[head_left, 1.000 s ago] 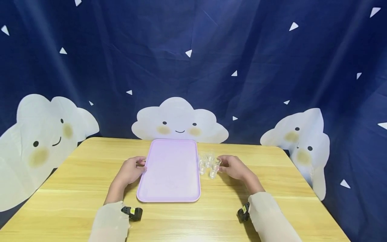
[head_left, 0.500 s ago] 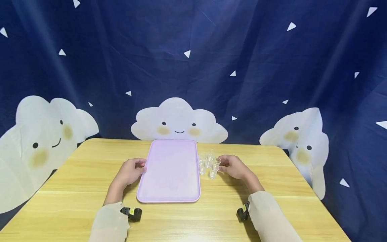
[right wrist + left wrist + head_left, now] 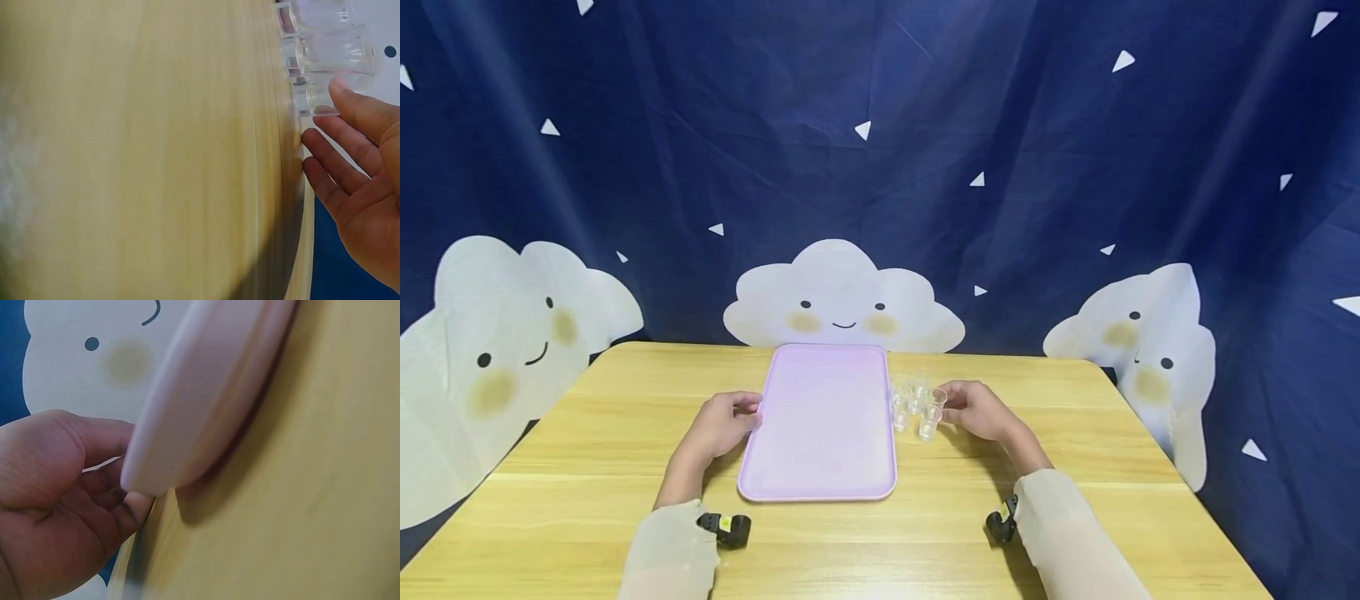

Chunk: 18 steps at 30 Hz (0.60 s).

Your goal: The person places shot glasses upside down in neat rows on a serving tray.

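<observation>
The lilac tray (image 3: 823, 433) lies flat on the wooden table, slightly left of the middle. At its left edge my left hand (image 3: 718, 425) pinches the rim, thumb above and fingertips low beside the table in the left wrist view. Several small clear cups (image 3: 917, 397) stand in a cluster just off the tray's right edge. My right hand (image 3: 981, 411) holds the rightmost clear cup (image 3: 319, 94) between thumb and forefinger, the thumb overlapping its side. The other fingers (image 3: 331, 159) of that hand spread loosely below. All the cups look see-through, with nothing visible inside.
The light wooden table (image 3: 1075, 517) ends at a dark blue curtain (image 3: 880, 167) printed with clouds and white triangles. Black wrist cameras (image 3: 730, 531) hang at both sleeves. The tray's far edge lies at the table's back edge.
</observation>
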Available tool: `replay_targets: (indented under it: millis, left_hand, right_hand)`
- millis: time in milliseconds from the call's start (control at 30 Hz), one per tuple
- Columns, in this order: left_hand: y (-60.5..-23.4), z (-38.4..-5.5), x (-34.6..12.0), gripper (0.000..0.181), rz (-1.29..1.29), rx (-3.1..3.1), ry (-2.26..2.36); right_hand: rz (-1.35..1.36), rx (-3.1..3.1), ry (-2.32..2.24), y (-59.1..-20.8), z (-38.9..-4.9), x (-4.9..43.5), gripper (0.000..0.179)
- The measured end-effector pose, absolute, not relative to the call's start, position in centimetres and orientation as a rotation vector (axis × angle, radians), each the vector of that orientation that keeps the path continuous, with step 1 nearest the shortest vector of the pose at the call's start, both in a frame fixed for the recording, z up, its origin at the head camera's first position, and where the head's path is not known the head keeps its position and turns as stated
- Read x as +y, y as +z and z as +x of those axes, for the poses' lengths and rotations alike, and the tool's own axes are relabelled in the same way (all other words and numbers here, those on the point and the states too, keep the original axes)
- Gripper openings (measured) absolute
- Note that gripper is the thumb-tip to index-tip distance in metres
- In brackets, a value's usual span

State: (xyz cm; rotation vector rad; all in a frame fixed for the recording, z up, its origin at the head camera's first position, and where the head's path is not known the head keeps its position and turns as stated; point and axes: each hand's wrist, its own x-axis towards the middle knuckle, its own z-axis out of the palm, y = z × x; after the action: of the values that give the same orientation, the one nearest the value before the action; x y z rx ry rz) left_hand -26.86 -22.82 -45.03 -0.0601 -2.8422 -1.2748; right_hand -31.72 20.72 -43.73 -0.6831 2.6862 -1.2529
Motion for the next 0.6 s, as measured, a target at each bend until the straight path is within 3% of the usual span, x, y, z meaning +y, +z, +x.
replay_targets:
  millis: [600]
  left_hand:
    - [-45.06,-26.69,-22.91,0.037,-0.053,-2.838,-1.309]
  right_hand:
    - [-0.708,2.634,-1.324,-43.72,-31.83,21.05,0.017]
